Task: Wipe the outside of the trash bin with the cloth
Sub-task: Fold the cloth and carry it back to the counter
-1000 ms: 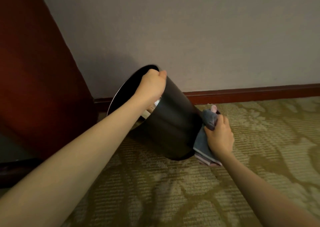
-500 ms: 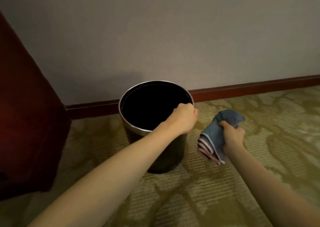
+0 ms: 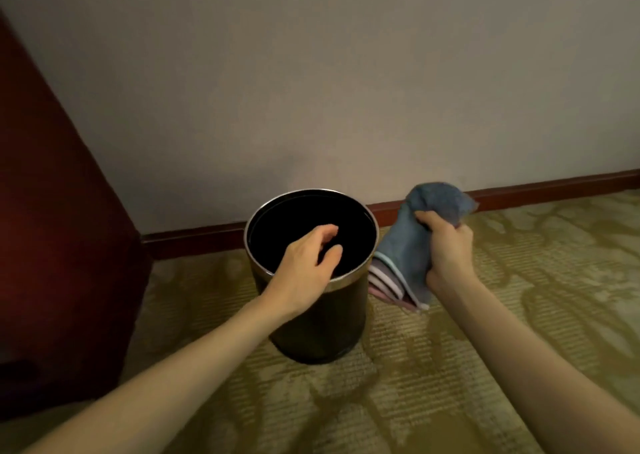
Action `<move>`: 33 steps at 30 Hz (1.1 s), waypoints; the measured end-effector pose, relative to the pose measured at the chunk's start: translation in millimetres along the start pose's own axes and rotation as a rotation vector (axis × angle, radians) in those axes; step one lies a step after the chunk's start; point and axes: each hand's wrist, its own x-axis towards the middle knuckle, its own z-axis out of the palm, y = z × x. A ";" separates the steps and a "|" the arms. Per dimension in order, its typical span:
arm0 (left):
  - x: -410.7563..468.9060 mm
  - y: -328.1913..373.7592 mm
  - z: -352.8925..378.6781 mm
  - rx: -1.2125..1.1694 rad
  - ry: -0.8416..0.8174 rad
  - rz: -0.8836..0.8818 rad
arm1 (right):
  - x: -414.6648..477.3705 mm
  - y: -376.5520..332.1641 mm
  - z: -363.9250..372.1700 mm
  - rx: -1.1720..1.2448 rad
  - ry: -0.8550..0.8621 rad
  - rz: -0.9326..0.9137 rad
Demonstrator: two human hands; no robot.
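Observation:
A round black trash bin [image 3: 322, 318] with a silver rim stands upright on the carpet near the wall, its inside dark. My left hand [image 3: 308, 263] hovers over the near rim with fingers apart and loosely curled, holding nothing. My right hand [image 3: 446, 249] is just right of the bin, fist closed on a folded blue cloth [image 3: 412, 246] with pink and white layers hanging below. The cloth's lower edge hangs close to the bin's right side; I cannot tell if it touches.
A dark red wooden cabinet [image 3: 59, 246] fills the left side, close to the bin. A grey wall [image 3: 346, 90] with a reddish-brown skirting board [image 3: 554, 183] runs behind. Patterned olive carpet [image 3: 450, 367] spreads to the front and right.
The bin went from tilted to standing upright on the carpet. My left hand has let go of the rim and opened. My right hand lifted the cloth off the bin's side.

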 end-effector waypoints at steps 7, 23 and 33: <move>-11.0 20.8 -69.0 -0.490 0.030 -0.240 | -38.9 -26.7 100.2 0.104 -0.179 0.022; 19.0 40.0 -158.3 -0.974 0.426 -0.523 | -55.2 -54.5 189.1 0.212 -0.273 0.326; 132.5 213.5 -295.3 -0.938 0.484 -0.344 | -37.7 -273.0 251.3 0.183 -0.584 0.347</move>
